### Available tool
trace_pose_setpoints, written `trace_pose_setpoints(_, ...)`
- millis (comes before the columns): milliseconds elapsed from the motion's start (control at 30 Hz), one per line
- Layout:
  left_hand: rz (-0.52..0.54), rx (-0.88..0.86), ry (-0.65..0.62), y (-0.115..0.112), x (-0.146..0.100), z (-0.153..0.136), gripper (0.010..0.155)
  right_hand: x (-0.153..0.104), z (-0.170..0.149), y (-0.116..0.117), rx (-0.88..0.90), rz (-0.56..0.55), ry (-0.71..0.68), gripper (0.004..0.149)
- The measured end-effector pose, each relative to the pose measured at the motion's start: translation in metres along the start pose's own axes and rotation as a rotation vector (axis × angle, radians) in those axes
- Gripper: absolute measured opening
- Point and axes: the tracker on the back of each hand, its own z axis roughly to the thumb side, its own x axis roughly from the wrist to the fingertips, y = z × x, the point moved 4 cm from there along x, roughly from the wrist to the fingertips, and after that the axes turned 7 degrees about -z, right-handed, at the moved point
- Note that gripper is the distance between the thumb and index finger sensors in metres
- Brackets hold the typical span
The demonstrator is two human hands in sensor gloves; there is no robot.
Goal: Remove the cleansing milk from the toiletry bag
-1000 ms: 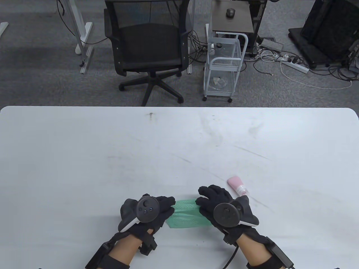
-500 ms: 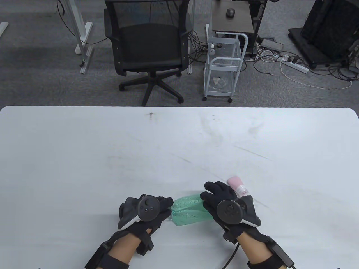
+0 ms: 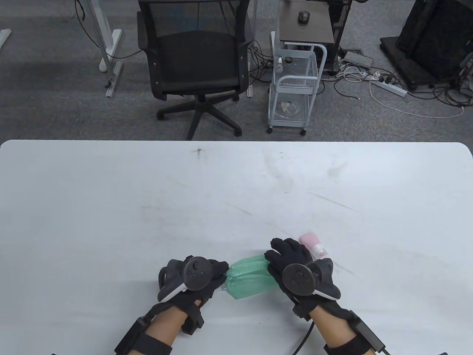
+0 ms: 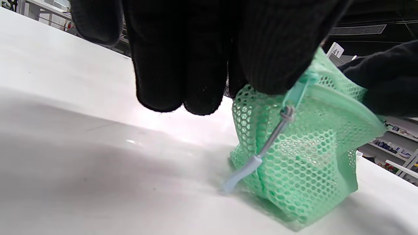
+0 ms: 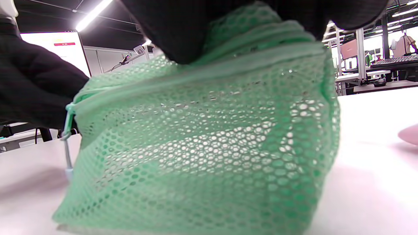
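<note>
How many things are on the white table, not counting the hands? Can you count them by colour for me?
Green: 1, the mesh toiletry bag, held at each end by the left hand and right hand.
Pink: 1, the cleansing milk tube, lying on the table just beyond the right hand.
Total: 2

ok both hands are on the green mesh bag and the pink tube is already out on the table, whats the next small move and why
Probably let go of the green mesh toiletry bag and set it down. The pink tube, likely the cleansing milk, already lies on the table beside the right hand, outside the bag. The left hand pinches the zipper end and the right hand grips the other end, and the mesh looks slack with nothing bulky showing through.
</note>
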Motion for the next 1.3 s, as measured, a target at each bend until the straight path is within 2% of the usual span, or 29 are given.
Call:
trace_pose_setpoints(233,0.014,0.0,-0.01,0.001,-0.001,0.003,0.042,0.0,0.001,-0.001,-0.012,-0.004,0.002,0.041)
trace_pose_setpoints(400,0.033,-0.027,-0.007,0.005,-0.003,0.003,0.041,-0.002,0.003,-0.01,0.0,-0.041,0.009,0.045)
trace_pose_setpoints(600,0.073,-0.074,0.001,0.011,-0.006,0.003,0.041,-0.01,0.025,-0.035,-0.028,-0.153,-0.062,0.046)
trace_pose_setpoints(667,0.074,-0.086,0.003,0.012,-0.007,0.003,0.041,-0.013,0.036,-0.037,-0.018,-0.148,-0.097,0.044)
trace_pose_setpoints(833,0.081,-0.105,0.003,0.014,-0.008,0.005,0.041,-0.019,0.063,-0.025,0.044,-0.079,-0.122,0.045)
trace_pose_setpoints(933,0.079,-0.105,-0.003,0.014,-0.009,0.006,0.041,-0.021,0.074,-0.013,0.016,-0.04,-0.117,0.055)
trace_pose_setpoints(1300,0.085,-0.141,-0.03,0.013,-0.011,0.016,0.041,-0.021,0.082,0.009,-0.017,-0.043,-0.076,0.065)
